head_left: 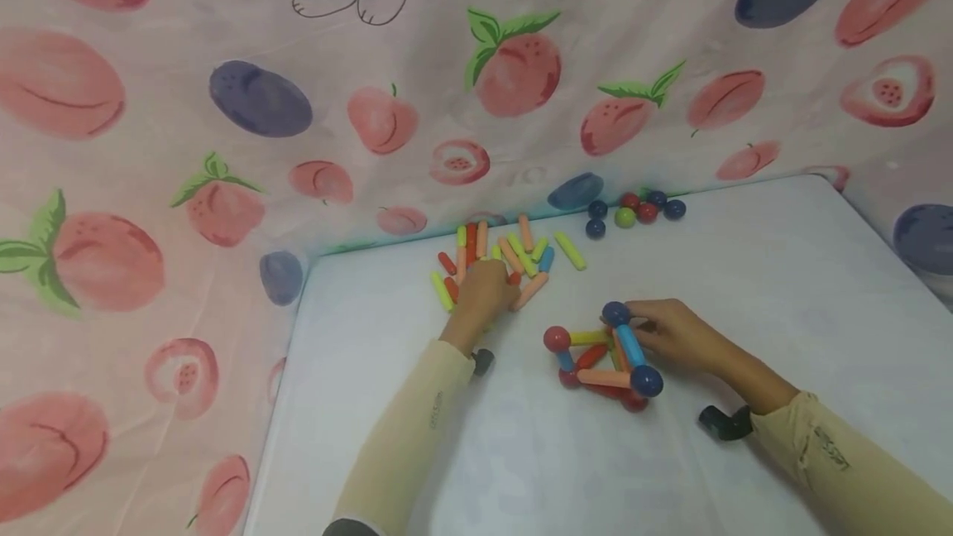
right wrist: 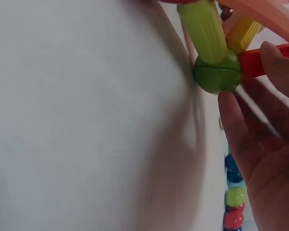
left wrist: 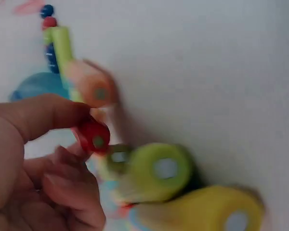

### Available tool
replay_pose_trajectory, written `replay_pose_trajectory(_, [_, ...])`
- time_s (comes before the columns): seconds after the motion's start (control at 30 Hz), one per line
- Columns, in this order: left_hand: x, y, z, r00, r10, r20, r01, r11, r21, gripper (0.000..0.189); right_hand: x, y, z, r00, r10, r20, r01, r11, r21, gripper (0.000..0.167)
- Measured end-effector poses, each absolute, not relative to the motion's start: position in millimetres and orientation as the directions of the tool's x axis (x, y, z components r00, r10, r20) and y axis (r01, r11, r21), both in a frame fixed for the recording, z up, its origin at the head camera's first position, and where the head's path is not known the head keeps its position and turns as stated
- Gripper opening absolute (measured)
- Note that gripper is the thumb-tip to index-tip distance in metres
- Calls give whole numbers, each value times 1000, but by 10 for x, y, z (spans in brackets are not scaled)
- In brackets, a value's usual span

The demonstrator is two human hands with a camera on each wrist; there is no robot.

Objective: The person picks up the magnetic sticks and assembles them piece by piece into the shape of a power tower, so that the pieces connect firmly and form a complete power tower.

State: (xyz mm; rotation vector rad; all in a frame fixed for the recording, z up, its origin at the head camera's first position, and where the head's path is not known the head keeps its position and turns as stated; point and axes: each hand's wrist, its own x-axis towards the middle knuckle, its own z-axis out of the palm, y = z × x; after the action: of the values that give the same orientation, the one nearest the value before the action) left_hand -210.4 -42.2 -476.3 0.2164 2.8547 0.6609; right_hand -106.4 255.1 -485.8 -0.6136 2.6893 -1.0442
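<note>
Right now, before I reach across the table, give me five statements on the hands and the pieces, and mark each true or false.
1. The left hand pinches a red rod. True.
2. The right hand is in among the loose rods. False: it holds the built frame.
3. In the right wrist view, a green corner ball of the frame has rods joined to it. True.
4. In the head view, the loose balls lie left of the loose rods. False: they lie to the right.
5. Every loose ball is blue. False: red and green ones lie there too.
</note>
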Motion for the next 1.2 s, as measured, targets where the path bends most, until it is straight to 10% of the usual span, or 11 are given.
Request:
replay_pose_trajectory(0.23, [-1521,-444,-4308,-919,379,108,367,726,582,26,-943,2691,-4616,-926,-376,-41,-240,667,-706,27])
replay_pose_trajectory(0.57, [-1003,-222,-4353,-658,712,245,641,360,678,25,-702,2754,-4404,-745,-661,91,-501,464,-731,54])
replay_pose_trajectory(1.07, [-748,-32,-4466,-627,695,352,779,544,313,26,-695,2727,-4469,-785,-603,139,-515,513,-687,38])
replay_pose_trajectory(1.2, [-680,-11,-4489,-656,657,372,754,546,365,31,-701,2748,-4496,-780,-607,151,-517,489,-702,37])
